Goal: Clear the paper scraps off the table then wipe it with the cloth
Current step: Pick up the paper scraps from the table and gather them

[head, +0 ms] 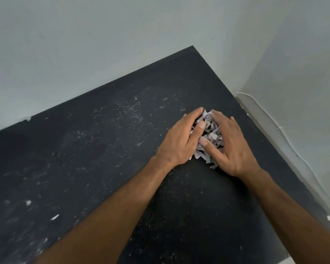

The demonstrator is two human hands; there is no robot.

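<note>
**No readable text in view**

I find no words, labels, brands or numbers that I can read. The paper scraps (208, 138) gathered on the black desk (103, 168) carry faint grey and purple marks, but they are too small and crumpled for me to tell whether any of it is print.

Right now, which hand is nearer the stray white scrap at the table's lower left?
Left. The left hand cups the scrap pile's left side, closer to that stray scrap; the right hand cups the far side.
</note>
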